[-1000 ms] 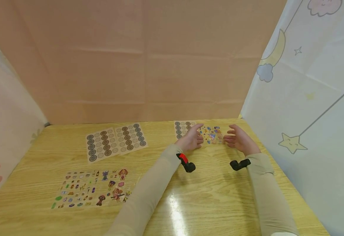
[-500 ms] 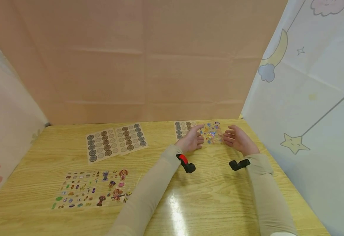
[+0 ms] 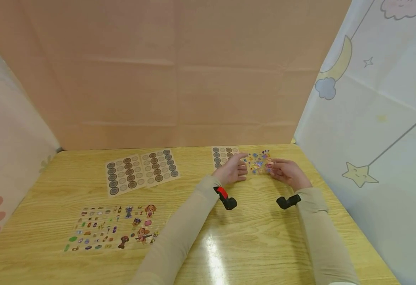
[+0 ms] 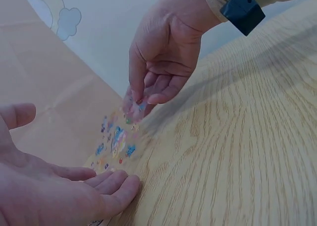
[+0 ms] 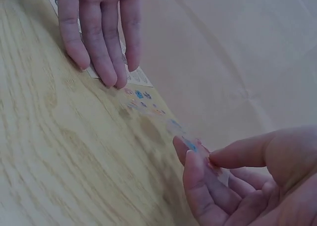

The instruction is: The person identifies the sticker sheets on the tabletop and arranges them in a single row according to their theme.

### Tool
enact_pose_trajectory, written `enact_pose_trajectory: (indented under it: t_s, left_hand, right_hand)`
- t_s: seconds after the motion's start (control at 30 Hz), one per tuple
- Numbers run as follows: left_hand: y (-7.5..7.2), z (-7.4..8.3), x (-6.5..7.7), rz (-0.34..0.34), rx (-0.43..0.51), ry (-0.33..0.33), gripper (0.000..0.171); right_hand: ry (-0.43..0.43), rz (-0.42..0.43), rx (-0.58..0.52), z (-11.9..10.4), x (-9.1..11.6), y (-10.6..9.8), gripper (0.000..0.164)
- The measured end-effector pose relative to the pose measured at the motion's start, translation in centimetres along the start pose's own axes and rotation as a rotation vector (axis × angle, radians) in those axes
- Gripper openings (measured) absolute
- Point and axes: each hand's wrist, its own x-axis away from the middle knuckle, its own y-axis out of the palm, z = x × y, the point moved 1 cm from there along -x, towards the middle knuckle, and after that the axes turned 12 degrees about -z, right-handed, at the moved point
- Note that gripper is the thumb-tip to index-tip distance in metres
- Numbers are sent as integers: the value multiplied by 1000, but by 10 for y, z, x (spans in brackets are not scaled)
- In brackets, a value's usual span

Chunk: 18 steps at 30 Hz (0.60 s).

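A clear sticker sheet (image 3: 257, 163) with small colourful pictures is near the table's back edge, between the two hands. The right hand (image 3: 289, 172) pinches its right end between thumb and fingers; in the right wrist view that end of the sheet (image 5: 189, 144) is raised off the wood. At the sheet's other end is the left hand (image 3: 231, 169), its thumb held apart and its fingers nearly straight. In the left wrist view those fingertips (image 4: 130, 184) are close to the sheet (image 4: 118, 139); whether they touch it I cannot tell.
Partly behind the left hand lies a sheet of round stickers (image 3: 222, 155). Two similar round-sticker sheets (image 3: 141, 170) overlap at the back left. A large transparent cartoon sticker sheet (image 3: 111, 227) lies at front left. Cloth walls surround the wooden table (image 3: 257, 237).
The right hand's thumb and fingers have closed on the sticker sheet's right end. The sheet shifted and tilted between the hands. The left hand has stayed almost still.
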Motion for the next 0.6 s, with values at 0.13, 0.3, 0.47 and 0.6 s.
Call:
enact_pose_trajectory:
  t_s: [0.13,0.3,0.47,0.6]
  left_hand:
    - [0,0,2,9,10,8,79]
    - [1,0,5,-11,-35,6,70]
    - [1,-2,7,-74,-84,23,55]
    - [9,-3,10,-18,-46,52,46]
  right_hand:
    - [-65,27,41,-6,6,4,54]
    - [-166,22,0,-11,13,7,49]
    - [-234,-18,-48,-16,24,14,40]
    - [-257,-57,-71,-20,32,24,38]
